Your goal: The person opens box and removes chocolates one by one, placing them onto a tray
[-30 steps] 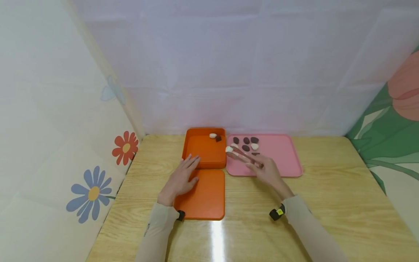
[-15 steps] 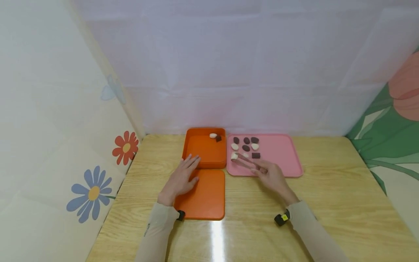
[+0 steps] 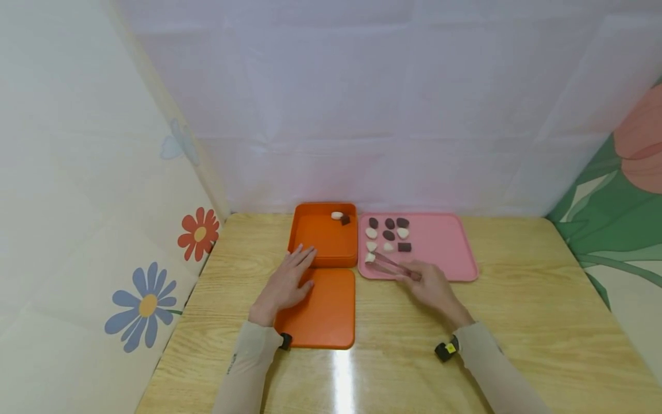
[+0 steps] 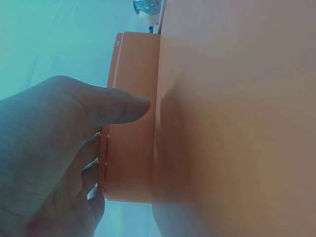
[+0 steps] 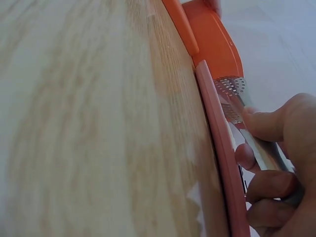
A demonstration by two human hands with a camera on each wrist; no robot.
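My right hand (image 3: 428, 286) grips slim metal tongs (image 3: 393, 264) with perforated ends (image 5: 230, 87). Between their tips is a small white chocolate-like piece (image 3: 370, 258), low over the near left corner of the pink tray (image 3: 442, 247); whether it touches the tray I cannot tell. Several dark brown pieces (image 3: 389, 235) and white ones (image 3: 371, 233) lie in rows on that tray. Fingers extended, my left hand (image 3: 284, 284) rests at the near left edge of the orange box (image 3: 323, 236). Its thumb (image 4: 128, 107) is stretched out above the orange lid (image 3: 323, 310).
Inside the box's far right corner sit one white piece (image 3: 337, 215) and one dark brown piece (image 3: 345, 219). The lid lies flat on the wooden table (image 3: 398, 356), in front of the box. Box and tray stand side by side before a pale cloth wall (image 3: 331, 115).
The right hand has drawn the tongs toward me, from beside the box's right wall to the tray's near left corner, a white piece at their tips throughout. My left hand has stayed put.
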